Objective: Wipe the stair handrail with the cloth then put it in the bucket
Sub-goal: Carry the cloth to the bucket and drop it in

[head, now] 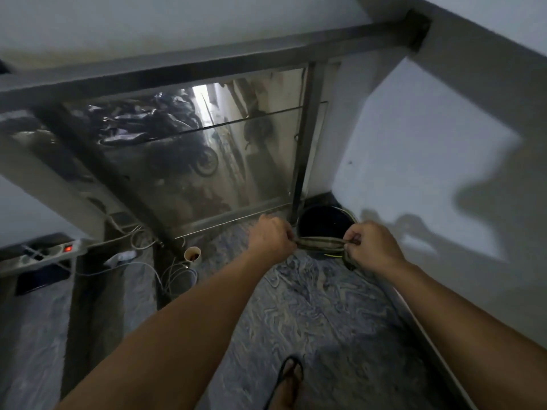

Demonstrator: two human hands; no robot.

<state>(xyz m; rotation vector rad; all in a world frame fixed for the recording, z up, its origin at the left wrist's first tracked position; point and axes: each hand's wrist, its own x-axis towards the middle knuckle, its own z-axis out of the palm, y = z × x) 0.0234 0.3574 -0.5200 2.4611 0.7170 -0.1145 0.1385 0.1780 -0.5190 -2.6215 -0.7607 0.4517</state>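
Observation:
A greyish-green cloth (321, 243) is stretched taut and rolled between my two hands, just above the near rim of a dark round bucket (325, 221) that stands on the floor in the corner. My left hand (271, 235) grips the cloth's left end. My right hand (370, 244) pinches the right end, and a short tail of cloth hangs below it. The metal stair handrail (207, 62) runs across the top of the view, above a glass panel (192, 161).
A vertical metal post (306, 137) stands beside the bucket. White walls close the right side. A paper cup (192, 254), loose cables and a power strip (59, 250) with a red light lie at the left. My sandalled foot (288, 383) stands on the marbled floor.

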